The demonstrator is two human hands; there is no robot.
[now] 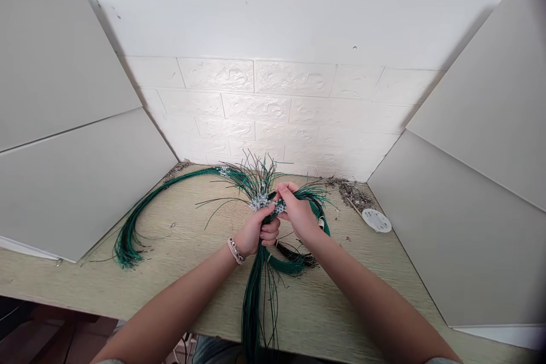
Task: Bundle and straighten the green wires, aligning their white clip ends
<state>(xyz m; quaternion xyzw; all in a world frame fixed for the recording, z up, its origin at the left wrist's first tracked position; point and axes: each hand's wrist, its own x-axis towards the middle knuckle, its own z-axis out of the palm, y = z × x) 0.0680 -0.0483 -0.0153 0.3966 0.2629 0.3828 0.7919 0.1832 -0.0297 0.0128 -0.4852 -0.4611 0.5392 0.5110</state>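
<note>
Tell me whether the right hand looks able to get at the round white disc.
Probably yes: the white disc lies uncovered to the right of the right hand, beside grey debris; that hand, though, is busy at the green wires.

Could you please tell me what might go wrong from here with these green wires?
1. The wire bundle in the left hand fans out above the grip, so its loose strands might tangle with the second bundle curving away to the left.
2. Its lower end runs down to the table's near edge and could snag there.
3. The bracelet on the left wrist might catch a stray wire.
</note>
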